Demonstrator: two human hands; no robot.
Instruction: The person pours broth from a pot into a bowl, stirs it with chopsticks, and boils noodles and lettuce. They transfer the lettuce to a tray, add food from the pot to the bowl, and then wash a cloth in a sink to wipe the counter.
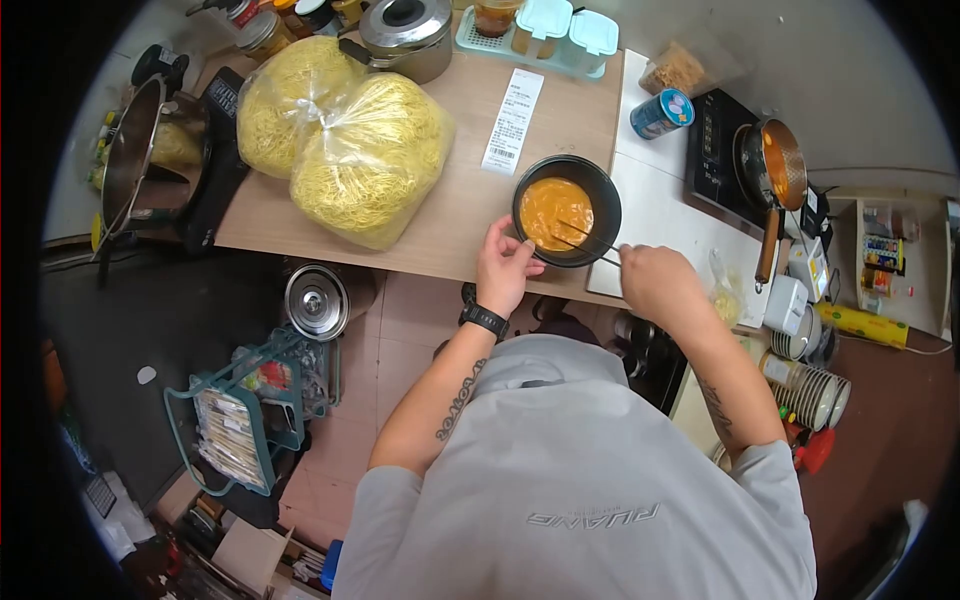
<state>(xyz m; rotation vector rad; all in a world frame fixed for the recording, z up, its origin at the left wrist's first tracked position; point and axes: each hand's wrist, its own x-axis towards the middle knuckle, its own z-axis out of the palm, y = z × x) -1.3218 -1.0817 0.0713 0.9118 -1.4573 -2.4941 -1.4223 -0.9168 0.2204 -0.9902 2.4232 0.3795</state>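
A round black bowl (611, 201) stands near the counter's front edge, with an orange, sauce-like liquid (557, 208) inside. My left hand (505, 262) grips the bowl at its near left side, thumb and fingers against the wall. In my closed right hand (658, 283) are dark chopsticks (590, 238), which reach over the near right rim with their tips in the liquid. A printed paper receipt (513, 122) lies just behind the bowl. To the left rest two clear plastic bags of yellow noodles (372, 160).
A lidded metal pot (405, 38) and a pale blue tray with containers (545, 32) stand at the back. On the right are a blue can (662, 114), an induction cooker (712, 150) and a pan (785, 165) with its handle toward me. Stacked bowls (815, 393) sit lower right.
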